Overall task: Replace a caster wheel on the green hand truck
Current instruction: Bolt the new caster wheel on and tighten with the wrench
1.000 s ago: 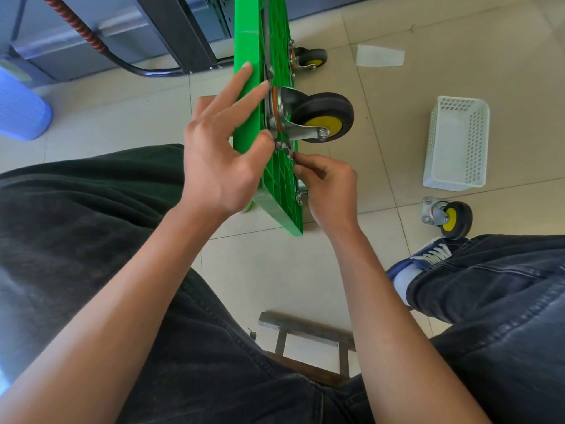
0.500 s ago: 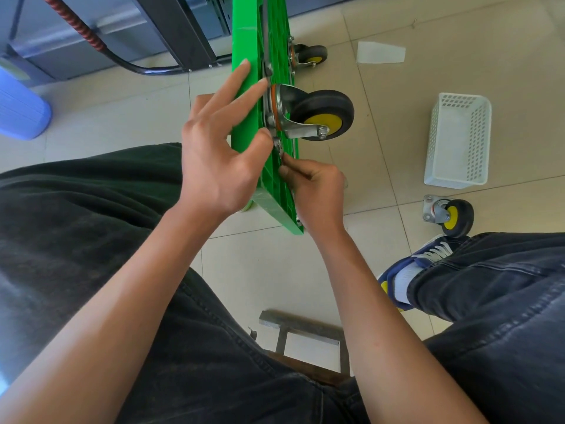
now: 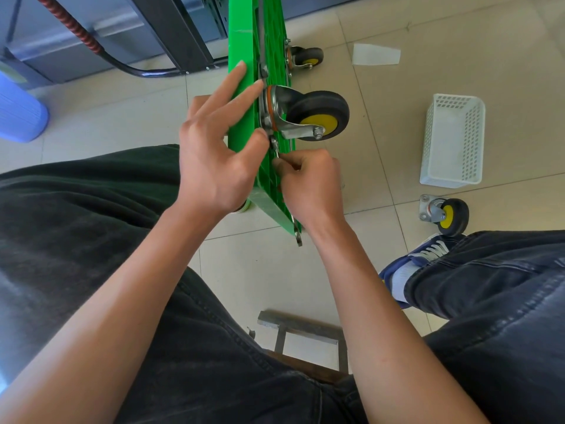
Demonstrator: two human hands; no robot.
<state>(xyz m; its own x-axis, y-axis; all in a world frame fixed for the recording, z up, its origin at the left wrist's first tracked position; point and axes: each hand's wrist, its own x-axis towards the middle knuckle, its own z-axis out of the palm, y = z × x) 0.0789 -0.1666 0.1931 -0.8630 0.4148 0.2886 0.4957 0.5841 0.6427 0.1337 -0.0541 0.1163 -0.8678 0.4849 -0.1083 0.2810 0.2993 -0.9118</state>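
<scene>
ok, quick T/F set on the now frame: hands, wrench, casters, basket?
1. The right hand grips a small wrench below the mounted caster. True.
2. The left hand lies flat on the floor. False: it holds the edge of the green hand truck.
3. A loose caster lies on the floor tiles. True.
4. The white basket holds the loose caster. False: the caster lies outside it, nearer the shoe.
</scene>
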